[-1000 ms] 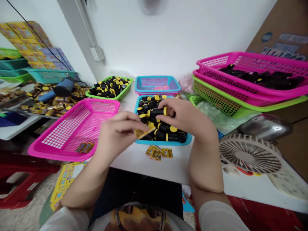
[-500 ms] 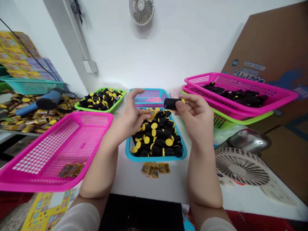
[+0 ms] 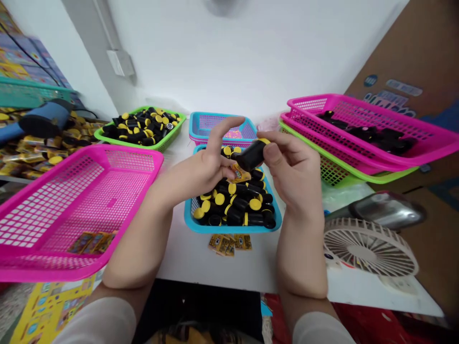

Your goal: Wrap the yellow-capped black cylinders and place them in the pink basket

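Observation:
Between thumb and fingers, my right hand [image 3: 292, 165] grips a small black cylinder [image 3: 252, 155] with a yellow end, tilted with its black end down to the left. My left hand [image 3: 215, 157] is beside it, index finger raised and curved, the lower fingers closed on a yellow printed wrapper [image 3: 239, 174]. Both hands are above a blue basket [image 3: 232, 230] heaped with black, yellow-capped cylinders [image 3: 247, 190]. Several flat yellow printed wrappers [image 3: 229, 243] lie on the table in front of that basket.
To the left is a pink basket [image 3: 118, 177] with a few wrappers; behind it, a green basket [image 3: 161, 142] of cylinders. Stacked pink baskets [image 3: 380, 112] stand right, near a white fan [image 3: 369, 248]. A blue heat-gun-like tool [image 3: 46, 117] lies far left.
The view has tipped downward. My right hand has brought the cylinder closer to my left hand and tilted it. The left hand's wrapper now sits right by the cylinder's lower end.

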